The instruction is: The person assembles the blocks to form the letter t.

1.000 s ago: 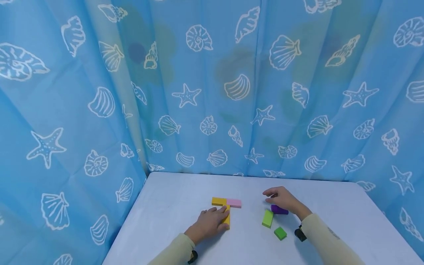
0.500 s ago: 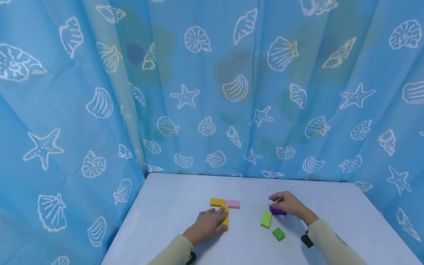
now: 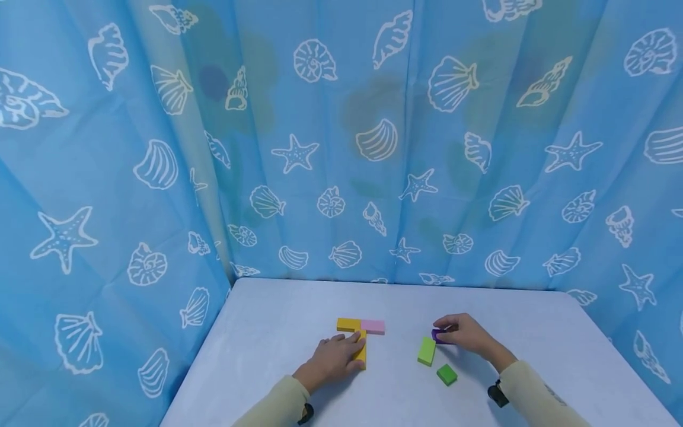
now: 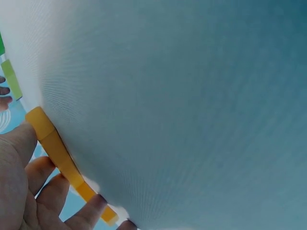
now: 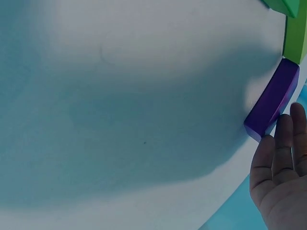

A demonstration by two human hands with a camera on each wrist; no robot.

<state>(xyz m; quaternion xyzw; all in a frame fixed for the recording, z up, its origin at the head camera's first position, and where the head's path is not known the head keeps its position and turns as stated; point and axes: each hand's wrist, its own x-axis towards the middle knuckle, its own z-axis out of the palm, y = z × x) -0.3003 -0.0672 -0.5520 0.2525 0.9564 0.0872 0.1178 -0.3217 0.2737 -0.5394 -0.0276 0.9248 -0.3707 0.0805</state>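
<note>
The left hand [image 3: 332,360] lies over an upright-running yellow block [image 3: 361,356], fingers spread and thumb near its lower end. Its far end meets a second yellow block [image 3: 348,324] laid crosswise, with a pink block [image 3: 373,327] end to end beside that one. In the left wrist view, thumb and fingertips touch along the yellow blocks [image 4: 62,155]. The right hand [image 3: 469,334] pinches a purple block [image 3: 437,336], partly covered by thumb and fingers in the head view. In the right wrist view the purple block [image 5: 273,100] shows most of its length, with fingertips at its far side.
A light green block [image 3: 426,351] lies right beside the purple one. Closer to the body is a darker green block [image 3: 447,375]. The white table [image 3: 288,308] ends at a blue shell-print curtain [image 3: 331,166] behind and on the left.
The right hand has moved slightly right and closer to the body, lowering onto the purple block and closing its fingers round it. The left hand stays on the yellow block.
</note>
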